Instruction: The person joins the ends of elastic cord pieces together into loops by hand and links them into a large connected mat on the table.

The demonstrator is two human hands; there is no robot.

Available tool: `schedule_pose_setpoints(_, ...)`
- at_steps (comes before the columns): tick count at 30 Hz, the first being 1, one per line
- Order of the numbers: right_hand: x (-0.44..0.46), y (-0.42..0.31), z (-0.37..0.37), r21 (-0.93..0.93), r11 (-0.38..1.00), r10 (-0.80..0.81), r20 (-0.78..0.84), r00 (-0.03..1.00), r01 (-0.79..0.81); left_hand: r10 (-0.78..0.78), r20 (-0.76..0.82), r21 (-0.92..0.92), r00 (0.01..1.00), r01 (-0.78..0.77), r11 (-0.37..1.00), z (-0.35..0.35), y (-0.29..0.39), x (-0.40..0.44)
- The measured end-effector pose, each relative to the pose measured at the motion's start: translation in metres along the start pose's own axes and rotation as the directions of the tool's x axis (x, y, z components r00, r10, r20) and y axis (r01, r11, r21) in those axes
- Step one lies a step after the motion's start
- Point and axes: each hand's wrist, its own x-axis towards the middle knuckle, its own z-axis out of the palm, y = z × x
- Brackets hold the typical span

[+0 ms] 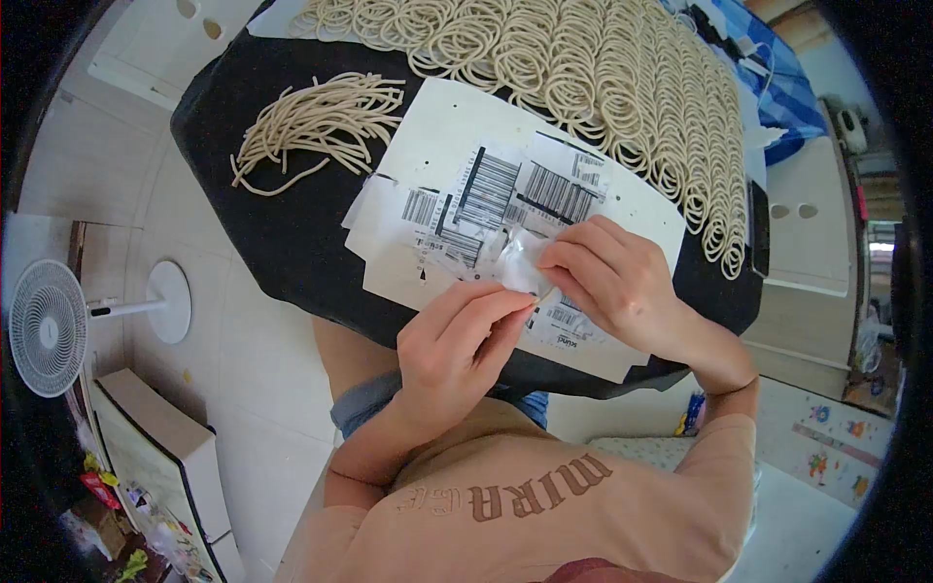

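A small, crumpled, translucent white piece of plastic film [520,260] is between my two hands, above the board. My right hand [617,282] pinches its right side with bent fingers. At its lower edge, the thumb and index finger of my left hand [452,335] are pressed together. Something tiny and pale shows at those left fingertips, too small to name. Under both hands lies a cream board [408,126] with several printed barcode labels [486,189] stuck on it.
A bundle of beige cords [321,121] lies left of the board on the black tabletop [253,233]. Rows of beige cord rings [603,78] cover the far side. A dark phone-like object [758,228] sits at the right edge. A white fan [49,325] stands at left.
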Motion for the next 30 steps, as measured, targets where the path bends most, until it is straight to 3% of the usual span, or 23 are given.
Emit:
schedule_pose_setpoints(2,0.001,0.001,0.001,0.051,0.999,0.013,-0.021,1.0,-0.012,-0.027,0.005,-0.027,1.0,0.027,0.999,-0.001,0.002,0.001)
schedule_pose_setpoints(7,-0.004,-0.001,-0.007,0.44,0.885,0.168,0.001,0.986,-0.151,-0.055,0.02,-0.099,0.998,0.057,0.993,-0.008,0.008,0.007)
schedule_pose_setpoints(11,-0.011,-0.004,-0.01,0.74,0.631,0.221,0.116,0.968,-0.232,-0.151,0.074,-0.249,0.986,0.165,0.955,-0.01,0.009,0.004)
schedule_pose_setpoints(14,-0.016,-0.013,-0.009,0.892,0.288,0.316,0.254,0.914,-0.348,-0.235,0.145,-0.4,0.961,0.274,0.875,-0.011,0.012,0.005)
schedule_pose_setpoints(20,-0.022,-0.017,-0.011,0.922,0.113,0.254,0.333,0.908,-0.37,-0.331,0.249,-0.561,0.91,0.413,0.717,-0.015,0.014,0.004)
schedule_pose_setpoints(23,-0.019,-0.02,-0.018,0.889,0.149,0.274,0.383,0.882,-0.433,-0.325,0.257,-0.566,0.91,0.414,0.713,-0.015,0.015,0.005)
schedule_pose_setpoints(30,-0.024,-0.017,-0.009,0.883,0.222,0.29,0.344,0.893,-0.413,-0.332,0.275,-0.54,0.902,0.431,0.723,-0.015,0.014,0.004)
